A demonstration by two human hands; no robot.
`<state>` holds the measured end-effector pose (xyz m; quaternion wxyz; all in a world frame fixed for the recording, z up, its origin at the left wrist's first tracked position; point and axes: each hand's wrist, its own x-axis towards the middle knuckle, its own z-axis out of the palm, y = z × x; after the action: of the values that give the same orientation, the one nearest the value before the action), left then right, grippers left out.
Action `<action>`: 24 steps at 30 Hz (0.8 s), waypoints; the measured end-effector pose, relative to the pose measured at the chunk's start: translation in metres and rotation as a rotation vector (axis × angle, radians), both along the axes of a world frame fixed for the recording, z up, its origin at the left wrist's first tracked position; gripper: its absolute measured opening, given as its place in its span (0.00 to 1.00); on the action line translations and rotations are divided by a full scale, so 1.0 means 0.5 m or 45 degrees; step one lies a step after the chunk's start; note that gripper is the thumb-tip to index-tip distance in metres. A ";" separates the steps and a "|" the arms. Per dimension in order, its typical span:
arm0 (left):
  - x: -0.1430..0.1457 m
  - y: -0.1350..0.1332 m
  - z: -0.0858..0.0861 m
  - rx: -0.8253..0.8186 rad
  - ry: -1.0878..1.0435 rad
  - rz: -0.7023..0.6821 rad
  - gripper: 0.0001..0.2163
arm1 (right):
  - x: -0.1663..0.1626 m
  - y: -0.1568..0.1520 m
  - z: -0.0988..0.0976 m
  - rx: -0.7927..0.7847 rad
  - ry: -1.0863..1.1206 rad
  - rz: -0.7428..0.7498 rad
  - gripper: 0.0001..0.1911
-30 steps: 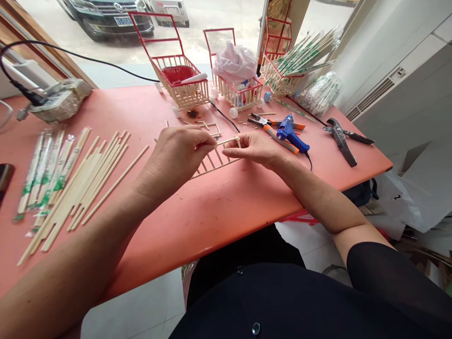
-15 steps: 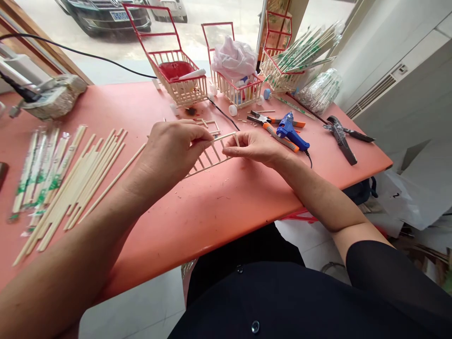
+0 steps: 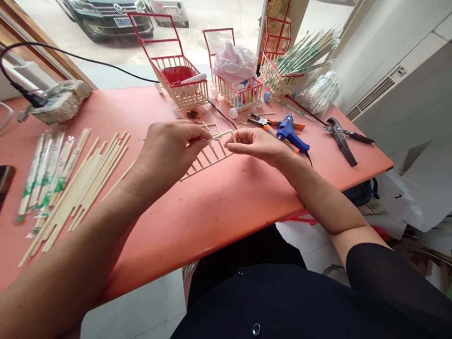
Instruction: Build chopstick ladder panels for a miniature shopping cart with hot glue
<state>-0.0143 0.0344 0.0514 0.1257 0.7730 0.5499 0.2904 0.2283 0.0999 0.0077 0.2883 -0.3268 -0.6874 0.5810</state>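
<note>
A small ladder-like frame of wooden sticks point(image 3: 208, 156) is held tilted just above the pink table point(image 3: 219, 207). My left hand point(image 3: 169, 153) pinches the frame's upper rail from the left. My right hand point(image 3: 259, 146) pinches the same rail's right end. The frame's lower end slants down towards me on the left. A second small stick frame point(image 3: 212, 126) lies on the table just behind my hands.
Loose and wrapped chopsticks point(image 3: 70, 179) lie at the left. Three stick-built red-framed carts point(image 3: 183, 80) stand at the back. A blue glue gun point(image 3: 291, 134), orange-handled pliers point(image 3: 271, 123) and black cutters point(image 3: 341, 139) lie at the right. A cable point(image 3: 88, 59) crosses the back left.
Both hands have lifted the stick frame a little off the table and tilted it more steeply. The grips stay the same.
</note>
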 end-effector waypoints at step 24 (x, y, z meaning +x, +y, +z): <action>-0.001 -0.002 -0.009 -0.085 -0.124 -0.052 0.15 | -0.021 -0.004 -0.021 -0.030 0.061 0.026 0.28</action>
<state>-0.0149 0.0333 0.0467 0.1839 0.7643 0.5366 0.3067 0.2178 0.0981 -0.0029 0.2950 -0.3092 -0.6767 0.5996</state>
